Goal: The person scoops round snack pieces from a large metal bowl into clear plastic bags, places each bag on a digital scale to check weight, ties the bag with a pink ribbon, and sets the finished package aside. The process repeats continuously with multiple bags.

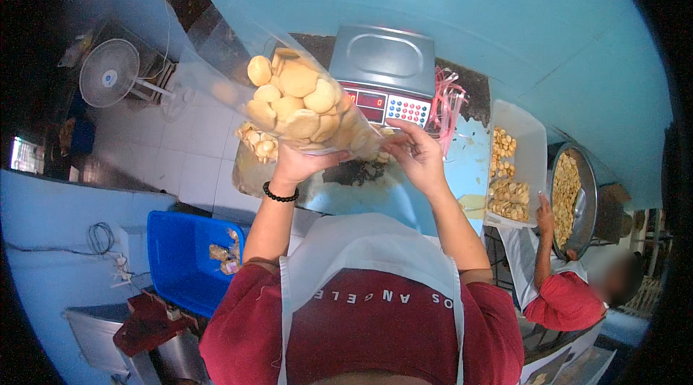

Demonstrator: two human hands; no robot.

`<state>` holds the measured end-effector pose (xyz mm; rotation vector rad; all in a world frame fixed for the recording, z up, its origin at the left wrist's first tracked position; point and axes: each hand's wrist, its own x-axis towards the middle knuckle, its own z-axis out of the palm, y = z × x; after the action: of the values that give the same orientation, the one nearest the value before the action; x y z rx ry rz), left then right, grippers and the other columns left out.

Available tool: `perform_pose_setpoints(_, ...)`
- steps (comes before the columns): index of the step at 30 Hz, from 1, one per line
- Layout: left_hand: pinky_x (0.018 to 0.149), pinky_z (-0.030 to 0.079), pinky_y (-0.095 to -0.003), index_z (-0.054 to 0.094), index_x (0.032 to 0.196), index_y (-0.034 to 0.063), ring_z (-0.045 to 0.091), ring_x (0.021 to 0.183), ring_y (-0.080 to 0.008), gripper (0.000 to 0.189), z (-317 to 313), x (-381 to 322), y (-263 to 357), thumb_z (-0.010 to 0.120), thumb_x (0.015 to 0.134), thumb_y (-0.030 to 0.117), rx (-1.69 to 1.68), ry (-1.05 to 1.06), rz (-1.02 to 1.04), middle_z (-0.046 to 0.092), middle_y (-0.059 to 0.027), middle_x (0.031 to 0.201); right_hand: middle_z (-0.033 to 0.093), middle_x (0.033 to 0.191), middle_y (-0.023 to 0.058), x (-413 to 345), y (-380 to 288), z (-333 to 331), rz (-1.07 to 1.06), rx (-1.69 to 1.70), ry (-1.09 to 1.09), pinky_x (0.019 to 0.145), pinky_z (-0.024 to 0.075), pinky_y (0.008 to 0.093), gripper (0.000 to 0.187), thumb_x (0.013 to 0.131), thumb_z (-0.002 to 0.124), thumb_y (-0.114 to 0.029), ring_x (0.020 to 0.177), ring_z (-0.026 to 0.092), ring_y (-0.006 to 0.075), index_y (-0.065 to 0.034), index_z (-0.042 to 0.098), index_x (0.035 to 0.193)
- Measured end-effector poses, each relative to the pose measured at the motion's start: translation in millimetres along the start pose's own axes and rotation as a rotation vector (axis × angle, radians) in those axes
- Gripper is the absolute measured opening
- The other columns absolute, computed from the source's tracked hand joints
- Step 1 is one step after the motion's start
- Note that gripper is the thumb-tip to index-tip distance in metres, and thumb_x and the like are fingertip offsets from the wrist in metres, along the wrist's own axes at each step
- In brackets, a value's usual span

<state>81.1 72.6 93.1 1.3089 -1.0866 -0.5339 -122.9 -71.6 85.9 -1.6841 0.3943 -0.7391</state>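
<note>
A clear plastic bag [303, 103] of round, flat, pale yellow crackers lies tilted above the table, its loose end spreading to the upper left. My left hand [311, 163] supports the bag from below, with a black bead bracelet on the wrist. At the bag's narrow lower right end is my right hand [414, 155], thumb and fingers bent close to the plastic; whether they pinch it is unclear. Behind the bag stands a digital scale [381, 57] with a bare metal pan and a lit display. Pink plastic ties [446, 106] lie at the scale's right side.
More crackers [257, 141] lie below the bag's left side. A translucent bin [522, 141] and a round metal basin [587, 190], both with crackers, are at right, beside a co-worker [568, 298]. A blue tub [178, 260] with small packets stands lower left; a fan [110, 73] stands farther off.
</note>
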Motion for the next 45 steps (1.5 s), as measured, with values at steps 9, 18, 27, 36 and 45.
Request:
perform_pose_setpoints(9,0.109,0.037,-0.0395,0.023,0.147,0.0050,0.044,0.131,-0.0262,0.128,38.7,1.3,14.8,0.097,0.043,0.015,-0.026,-0.061,0.016,0.044,-0.0115,0.142,0.049,0.139,0.0155,-5.2,-3.4,20.9,0.184,-0.352,-0.213,0.105,0.0435,0.0404,0.111,0.061,0.093,-0.023,0.129,0.049,0.0335,-0.0074,0.026,0.148)
perform_pose_setpoints(18,0.112,0.034,-0.0421,0.027,0.148,0.0055,0.039,0.135,-0.0286,0.127,55.5,-63.1,-85.5,0.099,0.046,0.029,0.051,-0.282,-0.099,0.043,-0.0147,0.142,0.054,0.137,0.0138,-33.9,52.5,9.9,-0.047,-0.370,-0.359,0.105,0.0427,0.0384,0.082,0.071,0.086,-0.028,0.128,0.050,0.0284,-0.0096,0.046,0.140)
perform_pose_setpoints(27,0.109,0.037,-0.0423,0.044,0.138,0.0075,0.047,0.128,-0.0304,0.100,46.3,-37.4,-95.5,0.093,0.056,0.036,0.187,-0.503,0.091,0.053,-0.0113,0.134,0.066,0.109,0.0101,-24.6,13.4,-3.8,-0.025,-0.632,-0.516,0.087,0.0490,0.0409,0.030,0.082,0.074,-0.017,0.103,0.061,0.0324,-0.0100,0.066,0.110)
perform_pose_setpoints(36,0.110,0.029,-0.0506,0.065,0.117,0.0115,0.051,0.123,-0.0304,0.034,89.6,-22.8,-90.2,0.058,0.092,0.034,0.275,-0.879,0.068,0.062,-0.0101,0.122,0.066,0.087,0.0120,-35.1,82.1,-45.2,0.127,-0.346,0.038,0.072,0.0505,0.0394,0.014,0.086,0.068,-0.013,0.083,0.064,0.0304,-0.0058,0.069,0.098)
perform_pose_setpoints(45,0.114,0.024,-0.0510,0.064,0.122,0.0146,0.054,0.124,-0.0258,0.035,91.3,-24.3,-83.3,0.058,0.091,0.029,0.303,-0.724,0.075,0.067,-0.0062,0.116,0.067,0.091,0.0175,-30.8,200.0,-100.1,0.292,-1.160,0.169,0.077,0.0516,0.0469,0.013,0.082,0.067,-0.016,0.089,0.064,0.0371,-0.0053,0.067,0.089)
